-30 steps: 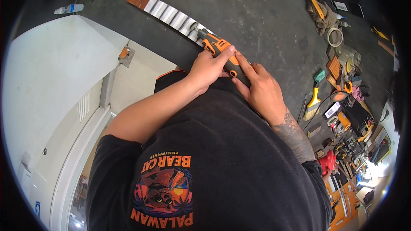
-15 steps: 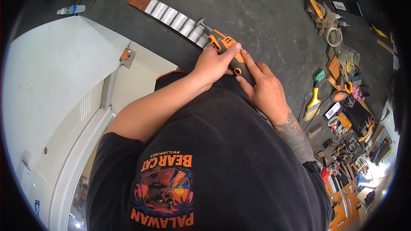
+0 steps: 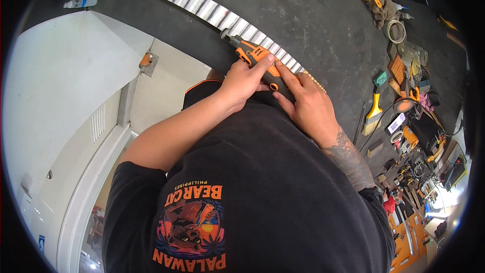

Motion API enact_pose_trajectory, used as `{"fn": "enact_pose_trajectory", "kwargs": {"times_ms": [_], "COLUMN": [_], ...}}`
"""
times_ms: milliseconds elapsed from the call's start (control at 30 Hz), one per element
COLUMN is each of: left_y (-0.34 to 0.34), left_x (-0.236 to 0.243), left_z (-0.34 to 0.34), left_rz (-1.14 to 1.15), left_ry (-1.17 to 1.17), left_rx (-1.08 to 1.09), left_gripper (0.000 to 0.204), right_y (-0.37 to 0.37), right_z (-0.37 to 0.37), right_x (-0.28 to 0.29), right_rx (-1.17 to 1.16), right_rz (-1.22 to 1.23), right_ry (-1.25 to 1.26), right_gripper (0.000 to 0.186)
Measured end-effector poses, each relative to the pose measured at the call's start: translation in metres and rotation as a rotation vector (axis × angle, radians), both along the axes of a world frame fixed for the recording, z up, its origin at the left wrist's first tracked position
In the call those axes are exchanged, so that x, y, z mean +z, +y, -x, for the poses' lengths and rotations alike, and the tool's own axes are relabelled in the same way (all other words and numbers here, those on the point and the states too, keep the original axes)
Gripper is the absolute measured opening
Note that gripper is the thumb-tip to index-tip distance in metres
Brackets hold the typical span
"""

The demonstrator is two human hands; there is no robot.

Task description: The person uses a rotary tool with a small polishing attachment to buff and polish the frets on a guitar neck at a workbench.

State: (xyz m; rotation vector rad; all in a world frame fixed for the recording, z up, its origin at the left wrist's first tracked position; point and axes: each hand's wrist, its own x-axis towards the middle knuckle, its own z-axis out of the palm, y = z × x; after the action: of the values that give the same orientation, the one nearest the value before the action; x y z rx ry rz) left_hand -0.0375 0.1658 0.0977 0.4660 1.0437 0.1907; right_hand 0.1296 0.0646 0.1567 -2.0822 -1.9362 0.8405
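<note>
An orange-and-black rotary tool point(image 3: 256, 52) is held in both of my hands. My left hand point(image 3: 245, 78) wraps its front part, thumb along the top. My right hand point(image 3: 307, 98) grips the rear, with its index finger stretched along the body. A small round disc point(image 3: 225, 34) on the tool's tip sits at the near edge of a long fretboard point(image 3: 216, 13); I cannot tell if they touch. Whitish bands with dark lines between them cover the fretboard, closer together toward the right, and its left end is bare brown wood. The tool and my hands partly hide its near edge.
A dark tabletop point(image 3: 323, 25) lies beneath. On the right are a yellow-handled brush point(image 3: 374, 114), tape rolls point(image 3: 396, 31), a crumpled cloth point(image 3: 383, 14) and crowded tools with a cable. A small clear bottle point(image 3: 81, 3) lies far left, beyond a white panel point(image 3: 65, 71).
The tool has shifted slightly left, and its disc has gone from the fretboard's far edge to its near edge. More of the fretboard's right part now shows beyond my hands.
</note>
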Motion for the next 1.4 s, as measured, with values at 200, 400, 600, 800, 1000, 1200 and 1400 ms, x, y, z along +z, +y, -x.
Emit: {"fn": "enact_pose_trajectory", "kwargs": {"times_ms": [200, 400, 600, 800, 1000, 1200, 1400], "left_y": [-0.004, -0.003, -0.001, 0.001, 0.003, 0.007, 0.006], "left_x": [-0.002, -0.001, 0.001, 0.0, -0.001, 0.004, 0.0], "left_z": [0.002, 0.001, -0.002, -0.005, -0.008, -0.01, -0.013], "left_rz": [-0.017, -0.011, -0.009, -0.015, -0.019, -0.022, -0.029], "left_ry": [-0.011, 0.004, 0.02, 0.018, 0.019, 0.034, 0.023], "left_rx": [0.005, -0.006, -0.007, -0.019, -0.023, -0.069, -0.024], "left_gripper": [0.038, 0.04, 0.039, 0.04, 0.039, 0.04, 0.039], "right_y": [-0.002, -0.002, -0.001, 0.0, 0.001, 0.003, 0.004], "right_z": [0.0, 0.0, -0.001, -0.002, -0.005, -0.007, -0.009], "right_x": [0.0, 0.001, 0.0, -0.001, -0.002, -0.002, -0.002], "right_rx": [0.011, 0.006, 0.001, -0.007, -0.018, -0.021, -0.027], "right_rz": [0.002, 0.01, 0.027, 0.015, 0.029, 0.028, 0.031], "right_ry": [0.003, 0.005, -0.004, 0.0, -0.002, 0.003, 0.008], "right_gripper": [0.075, 0.075, 0.073, 0.073, 0.072, 0.071, 0.071]}}
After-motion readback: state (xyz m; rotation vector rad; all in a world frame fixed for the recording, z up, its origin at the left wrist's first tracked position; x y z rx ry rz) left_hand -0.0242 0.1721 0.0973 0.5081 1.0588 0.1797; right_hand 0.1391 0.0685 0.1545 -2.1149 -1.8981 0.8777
